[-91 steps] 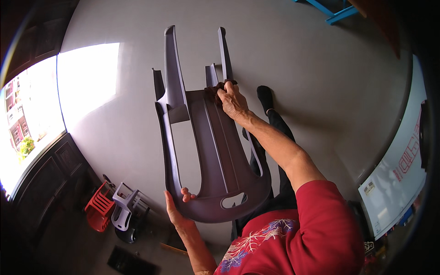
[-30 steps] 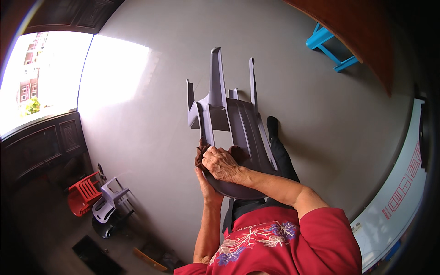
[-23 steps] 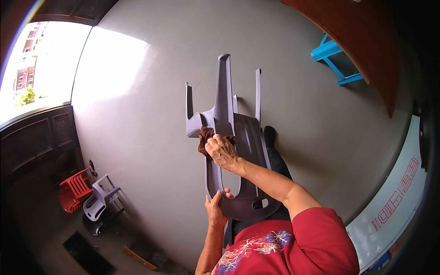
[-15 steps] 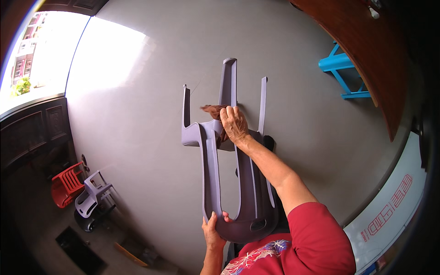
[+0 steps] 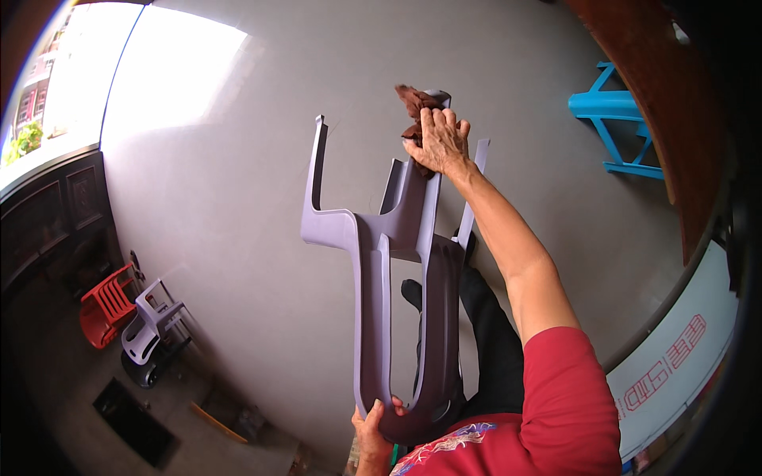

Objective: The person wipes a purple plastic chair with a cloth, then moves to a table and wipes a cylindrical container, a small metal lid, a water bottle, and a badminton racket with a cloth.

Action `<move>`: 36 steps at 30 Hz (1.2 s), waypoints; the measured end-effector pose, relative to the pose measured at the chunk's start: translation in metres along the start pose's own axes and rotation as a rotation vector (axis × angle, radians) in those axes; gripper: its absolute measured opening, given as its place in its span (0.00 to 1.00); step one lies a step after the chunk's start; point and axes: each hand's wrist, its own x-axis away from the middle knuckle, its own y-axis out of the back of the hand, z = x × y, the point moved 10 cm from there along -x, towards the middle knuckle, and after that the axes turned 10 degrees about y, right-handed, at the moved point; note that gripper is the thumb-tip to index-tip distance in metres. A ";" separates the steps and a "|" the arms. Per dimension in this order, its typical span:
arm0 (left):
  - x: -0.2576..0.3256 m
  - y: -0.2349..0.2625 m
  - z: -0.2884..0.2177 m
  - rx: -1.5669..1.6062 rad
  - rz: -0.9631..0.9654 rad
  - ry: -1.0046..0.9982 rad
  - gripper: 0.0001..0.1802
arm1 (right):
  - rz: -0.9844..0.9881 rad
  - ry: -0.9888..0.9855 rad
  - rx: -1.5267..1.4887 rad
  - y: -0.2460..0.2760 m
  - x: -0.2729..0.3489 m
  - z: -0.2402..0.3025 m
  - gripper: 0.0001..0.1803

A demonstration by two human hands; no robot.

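A pale purple plastic chair (image 5: 370,317) is tipped over, its legs pointing away from me and its top end close to my body. At that near end my left hand (image 5: 371,432) grips the rim, its fingers curled through the long opening. My right hand (image 5: 444,141) is closed on a crumpled brown cloth (image 5: 414,101). It presses the cloth around a chair leg near the leg's far end. Another leg (image 5: 319,159) stands out on the left, and one more (image 5: 476,178) shows right of my wrist.
Grey floor (image 5: 238,262) lies around the chair. A blue plastic stool (image 5: 607,105) stands beside a brown wooden surface (image 5: 659,95) on the right. At the left are a red chair (image 5: 107,309) and another purple chair (image 5: 147,333). A white board (image 5: 667,373) is at the lower right.
My right hand has moved the cloth outward along the chair to the far end of a leg. The chair has turned somewhat, while my left hand keeps its grip on the near end.
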 end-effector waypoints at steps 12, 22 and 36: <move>0.008 -0.011 -0.001 -0.023 0.033 -0.003 0.11 | 0.167 0.305 -0.467 0.062 0.160 0.150 0.07; 0.001 0.000 0.012 -0.019 0.035 -0.008 0.11 | 0.077 0.217 -0.356 0.034 0.091 0.166 0.17; -0.007 0.014 0.018 0.094 0.026 0.062 0.11 | -0.058 -0.029 -1.053 0.131 0.196 0.145 0.22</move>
